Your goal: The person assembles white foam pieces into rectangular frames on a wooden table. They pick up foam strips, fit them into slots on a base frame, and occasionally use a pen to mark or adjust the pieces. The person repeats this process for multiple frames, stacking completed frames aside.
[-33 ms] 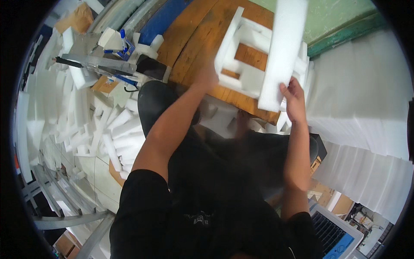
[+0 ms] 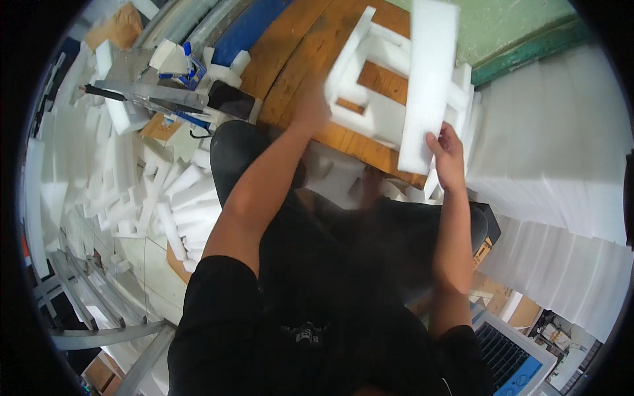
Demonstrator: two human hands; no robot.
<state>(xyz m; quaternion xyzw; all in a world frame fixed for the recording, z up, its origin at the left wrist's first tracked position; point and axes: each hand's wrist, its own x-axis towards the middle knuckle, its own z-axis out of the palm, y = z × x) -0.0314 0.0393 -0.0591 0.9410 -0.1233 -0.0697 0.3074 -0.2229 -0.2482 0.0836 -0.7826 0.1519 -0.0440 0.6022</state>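
Observation:
A long white foam strip (image 2: 430,86) stands raised over the right part of a white foam frame (image 2: 370,117). My right hand (image 2: 449,155) is closed on the strip's near right corner, thumb on its face and fingers behind the edge. The foam frame, with rectangular openings, rests on a wooden table (image 2: 284,59). Beside the frame's left wall is my left hand (image 2: 312,111), smeared by motion. Its fingers are blurred, and I cannot make out whether they touch the foam.
Tall stacks of white foam sheets (image 2: 541,125) stand on the right. Loose foam offcuts (image 2: 188,204) heap up on the left. Near the table's left edge lie a dark phone (image 2: 231,100), a blue marker (image 2: 188,56) and a clear ruler-like strip (image 2: 155,96). A fan-like appliance (image 2: 512,350) sits at lower right.
The foam strip's upper end has shifted slightly left, with my right hand still on its near corner. My left hand has moved a little along the frame's left side.

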